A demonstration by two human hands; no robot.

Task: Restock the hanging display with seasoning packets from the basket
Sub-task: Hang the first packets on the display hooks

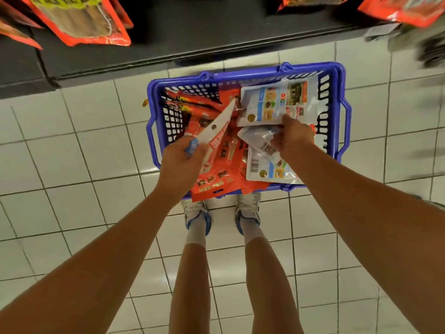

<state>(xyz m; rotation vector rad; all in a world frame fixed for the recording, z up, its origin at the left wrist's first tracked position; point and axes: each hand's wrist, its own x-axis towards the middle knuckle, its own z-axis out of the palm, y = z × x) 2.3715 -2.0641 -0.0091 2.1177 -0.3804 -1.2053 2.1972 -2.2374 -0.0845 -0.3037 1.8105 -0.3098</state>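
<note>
A blue plastic basket [154, 121] stands on the tiled floor in front of my feet, filled with red packets [216, 165] and white packets [265, 169]. My left hand [179, 162] grips a white packet [216, 126] seen nearly edge-on, tilted up over the red ones. My right hand [292, 137] pinches the lower edge of another white packet [277, 102] with coloured pictures, lifted at the basket's far right. Red packets [79, 22] hang on the display at the top left, and more red packets [404, 8] at the top right.
A dark shelf base [168, 51] runs along the top of the view, right behind the basket. My shoes [197, 218] stand close against the basket's near edge. White floor tiles [72, 153] spread to both sides. A blurred dark object [433, 49] sits at the far right.
</note>
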